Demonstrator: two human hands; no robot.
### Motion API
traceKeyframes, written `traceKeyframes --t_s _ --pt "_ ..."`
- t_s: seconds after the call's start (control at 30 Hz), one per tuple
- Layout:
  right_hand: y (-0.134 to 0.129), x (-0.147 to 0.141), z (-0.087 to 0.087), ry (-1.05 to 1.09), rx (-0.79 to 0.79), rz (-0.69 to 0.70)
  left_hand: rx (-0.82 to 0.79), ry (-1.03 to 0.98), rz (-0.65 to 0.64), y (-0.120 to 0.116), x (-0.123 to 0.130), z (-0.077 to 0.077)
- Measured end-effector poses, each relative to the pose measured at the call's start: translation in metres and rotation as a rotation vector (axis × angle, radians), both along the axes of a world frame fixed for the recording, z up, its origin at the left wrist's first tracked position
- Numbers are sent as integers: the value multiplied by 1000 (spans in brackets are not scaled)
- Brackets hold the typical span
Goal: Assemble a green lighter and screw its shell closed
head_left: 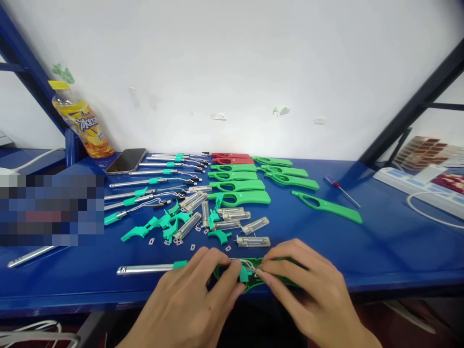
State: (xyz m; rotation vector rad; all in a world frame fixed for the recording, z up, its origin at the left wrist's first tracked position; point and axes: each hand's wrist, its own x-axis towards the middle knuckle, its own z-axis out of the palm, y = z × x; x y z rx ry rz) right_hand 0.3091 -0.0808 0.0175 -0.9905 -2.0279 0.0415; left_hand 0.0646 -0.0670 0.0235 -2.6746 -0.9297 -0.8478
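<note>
At the table's front edge lies an open green lighter casing [255, 285], with a silver lighter tube [147, 269] sticking out to its left. My left hand [197, 295] is closed around the casing's left part, its thumb and forefinger beside a teal trigger [245, 274] set inside. White wires [248, 263] run through the casing just right of the trigger. My right hand [308, 285] pinches at these wires over the casing's right part; its fingertips partly cover the spot. Beyond my hands are clear gas tanks [253, 241], loose teal triggers [220, 236] and small metal plates [193, 247].
Green casing halves [241, 197] and red ones [232, 161] lie in rows behind. Several wired tubes [145, 182] lie left, near a phone [126, 161] and a drink bottle [82, 121]. To the right are a screwdriver [342, 190] and a power strip [420, 186].
</note>
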Motion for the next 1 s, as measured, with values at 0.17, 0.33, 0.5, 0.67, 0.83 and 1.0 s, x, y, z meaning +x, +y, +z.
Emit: traceKeyframes --t_s 0.17,0.33,0.5,0.67,0.83,1.0 --pt "0 -1 0 2 9 -7 -35 27 -2 -2 -2 -4" --pt "0 -1 -1 -10 23 -21 -4 -17 -15 -4 -2 -4" --pt "1 -3 -4 -22 52 -54 -41 -7 -4 -2 0 -3" --pt "3 -5 -5 -26 63 -104 -12 3 -6 -2 0 -4" --pt "4 -9 1 4 66 -121 0 4 -8 -4 -2 -4" --pt "2 -13 5 97 -1 -49 -29 -2 -17 -5 -1 -4"
